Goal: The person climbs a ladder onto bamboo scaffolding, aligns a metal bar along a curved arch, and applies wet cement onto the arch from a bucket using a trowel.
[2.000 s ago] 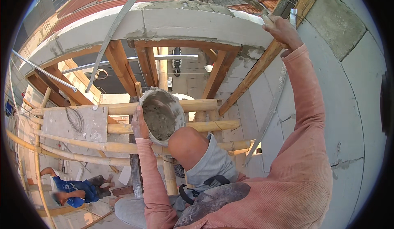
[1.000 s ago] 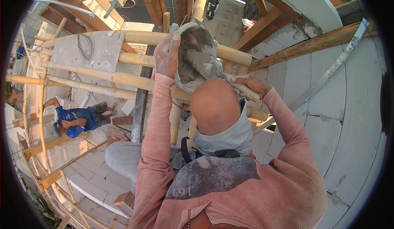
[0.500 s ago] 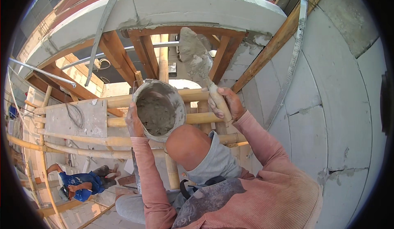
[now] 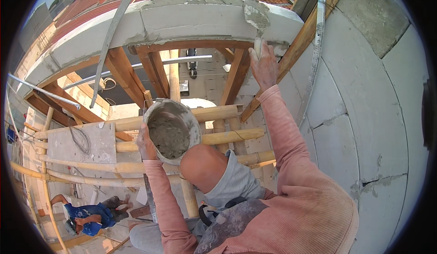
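Observation:
My left hand [image 4: 146, 143] grips the left side of a mortar-crusted bucket [image 4: 195, 122], fingers closed at its rim. Wet grey mortar [image 4: 167, 135] lies inside. My right hand [image 4: 264, 66] is stretched far forward and wrapped round the handle of a trowel [image 4: 257, 15]. The mortar-coated blade is at the top of the white block wall [image 4: 191, 21], near its right end. Along the wall's top runs a rough layer of grey mortar. My bent knee in grey trousers shows below the bucket.
Bamboo poles [image 4: 221, 113] form a scaffold under the bucket, with a grey board [image 4: 82, 144] on the left. Timber frames [image 4: 236, 76] stand below the wall. A tall block wall [image 4: 346, 135] rises on the right. Far below left, a person in blue [image 4: 98, 215] is at work.
My right hand has carried the trowel forward and to the right, from above the scaffold to the wall's top. My left hand still holds the bucket.

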Demonstrator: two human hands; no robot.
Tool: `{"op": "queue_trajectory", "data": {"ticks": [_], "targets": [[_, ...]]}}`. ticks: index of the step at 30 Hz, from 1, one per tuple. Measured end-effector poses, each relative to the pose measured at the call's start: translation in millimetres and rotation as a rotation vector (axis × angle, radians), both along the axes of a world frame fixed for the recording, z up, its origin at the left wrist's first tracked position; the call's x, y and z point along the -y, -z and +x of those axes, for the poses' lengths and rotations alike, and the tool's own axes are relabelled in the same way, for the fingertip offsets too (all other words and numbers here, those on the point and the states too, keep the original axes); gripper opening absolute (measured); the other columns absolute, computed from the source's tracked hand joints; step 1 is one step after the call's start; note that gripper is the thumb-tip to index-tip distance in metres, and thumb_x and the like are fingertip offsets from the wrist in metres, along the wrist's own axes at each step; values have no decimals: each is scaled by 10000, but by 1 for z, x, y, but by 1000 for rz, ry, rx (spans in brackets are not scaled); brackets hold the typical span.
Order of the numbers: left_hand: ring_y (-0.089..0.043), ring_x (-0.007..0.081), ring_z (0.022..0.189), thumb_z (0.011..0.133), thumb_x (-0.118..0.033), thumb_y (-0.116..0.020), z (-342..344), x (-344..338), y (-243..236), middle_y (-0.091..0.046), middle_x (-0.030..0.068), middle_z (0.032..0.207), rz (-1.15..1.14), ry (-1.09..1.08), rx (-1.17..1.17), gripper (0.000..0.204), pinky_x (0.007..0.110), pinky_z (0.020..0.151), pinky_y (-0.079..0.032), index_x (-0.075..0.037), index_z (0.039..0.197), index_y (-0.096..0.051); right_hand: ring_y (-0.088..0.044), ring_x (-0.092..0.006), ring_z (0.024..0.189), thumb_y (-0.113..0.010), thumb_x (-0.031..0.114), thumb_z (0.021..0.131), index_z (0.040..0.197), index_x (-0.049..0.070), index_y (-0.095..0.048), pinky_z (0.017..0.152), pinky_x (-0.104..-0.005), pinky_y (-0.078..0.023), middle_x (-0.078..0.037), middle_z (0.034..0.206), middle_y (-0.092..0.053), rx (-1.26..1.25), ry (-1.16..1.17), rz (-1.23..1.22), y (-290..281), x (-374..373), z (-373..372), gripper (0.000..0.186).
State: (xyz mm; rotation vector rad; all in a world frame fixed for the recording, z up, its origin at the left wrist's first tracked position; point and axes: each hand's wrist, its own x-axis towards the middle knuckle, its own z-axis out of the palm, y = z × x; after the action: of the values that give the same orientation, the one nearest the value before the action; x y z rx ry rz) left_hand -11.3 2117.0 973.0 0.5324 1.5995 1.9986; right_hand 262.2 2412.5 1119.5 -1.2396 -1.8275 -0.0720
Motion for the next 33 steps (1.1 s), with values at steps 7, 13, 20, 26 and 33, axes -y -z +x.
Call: {"op": "queue_trajectory", "data": {"ticks": [7,13,20,26,33], "targets": [[-620,211,982,1066,-420,-464,2,10,-1,-685,153,1118,-10,-21,-62,551,328,903,-491,74,1218,-655,-658,-382,960,-650,249,961,1384,-27,-526,785,-442,-534,-216,1043,-632,-30,-218,-105,32,89,22,520],[-627,259,1006,1068,-436,-450,-7,17,8,-699,171,1111,-140,-121,-247,563,375,929,-477,70,1191,-663,-620,-199,739,-661,296,967,1388,-6,-552,708,-355,-515,-147,983,-673,-57,-765,-756,48,138,26,530],[-623,339,1117,1039,-485,-486,5,17,-12,-685,235,1169,-209,-40,-282,602,385,1014,-439,53,1258,-643,-557,-86,608,-532,448,1015,1218,52,-665,544,-257,-452,-15,805,-592,473,-842,-1430,61,131,-24,465],[-618,365,1144,1024,-423,-533,23,2,-9,-684,236,1180,-149,33,-522,515,400,1042,-426,38,1207,-670,-578,-121,572,-533,444,1014,1143,46,-675,549,-293,-483,-49,773,-621,778,-1167,-887,163,107,-55,442],[-623,327,1155,1039,-406,-511,13,4,-18,-682,221,1211,-124,-15,-421,519,367,1034,-436,55,1229,-655,-511,-99,417,-518,431,1034,1300,-20,-580,345,-238,-410,-85,787,-627,97,-856,-1941,79,116,-6,527]]}}
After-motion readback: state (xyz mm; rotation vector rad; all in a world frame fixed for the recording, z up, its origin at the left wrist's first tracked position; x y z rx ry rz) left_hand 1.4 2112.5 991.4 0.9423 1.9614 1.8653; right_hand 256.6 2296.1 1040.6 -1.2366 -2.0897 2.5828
